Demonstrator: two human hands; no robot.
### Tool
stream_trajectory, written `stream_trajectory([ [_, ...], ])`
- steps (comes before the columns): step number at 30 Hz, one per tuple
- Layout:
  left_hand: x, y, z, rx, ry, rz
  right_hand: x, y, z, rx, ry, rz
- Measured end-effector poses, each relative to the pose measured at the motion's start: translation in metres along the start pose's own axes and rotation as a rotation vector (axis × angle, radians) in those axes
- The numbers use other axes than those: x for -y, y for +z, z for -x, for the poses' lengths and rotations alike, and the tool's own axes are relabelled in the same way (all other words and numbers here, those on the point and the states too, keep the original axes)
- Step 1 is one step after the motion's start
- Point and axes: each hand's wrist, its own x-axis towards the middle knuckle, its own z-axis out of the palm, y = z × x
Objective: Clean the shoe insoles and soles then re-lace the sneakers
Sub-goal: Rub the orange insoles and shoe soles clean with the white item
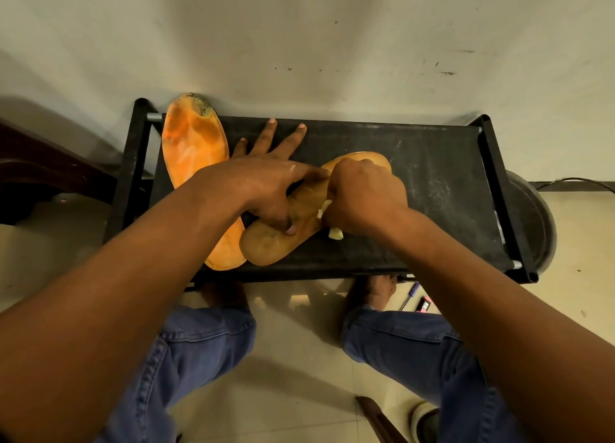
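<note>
Two insoles lie on a low black stand (432, 189). The bright orange insole (191, 149) lies lengthwise at the left, its far tip dirty. A brown insole (266, 246) lies slantwise across the middle, overlapping the orange one's near end. My left hand (263, 179) presses flat on the brown insole, fingers spread and thumb down on it. My right hand (362, 199) is curled over the far half of that insole and grips a pale yellowish cloth or sponge (334, 232), of which only small bits show below the fist.
The stand is against a scuffed white wall (299, 43). A dark round bin (532, 216) is at its right end. A pen (410, 294) and a small pink item (424, 304) lie on the tiled floor by my right foot. My knees in blue jeans are below.
</note>
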Motion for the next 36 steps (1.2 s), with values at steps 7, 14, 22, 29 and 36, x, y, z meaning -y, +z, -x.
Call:
stream_trajectory([
  [7, -0.001, 0.000, -0.001, 0.007, -0.012, 0.020, 0.013, 0.006, 0.008, 0.109, -0.098, -0.101],
  [14, -0.002, 0.000, 0.001, 0.002, 0.000, 0.006, -0.009, -0.002, -0.008, -0.047, 0.077, 0.020],
  [22, -0.002, -0.001, 0.001, 0.010, -0.010, 0.009, 0.011, 0.013, -0.002, 0.080, -0.080, -0.096],
  [29, -0.002, -0.001, 0.001, 0.023, -0.001, -0.008, -0.009, 0.005, -0.017, -0.171, 0.069, -0.027],
  [36, -0.002, -0.001, 0.001, 0.026, -0.010, -0.006, 0.005, 0.027, -0.018, -0.170, -0.043, -0.159],
])
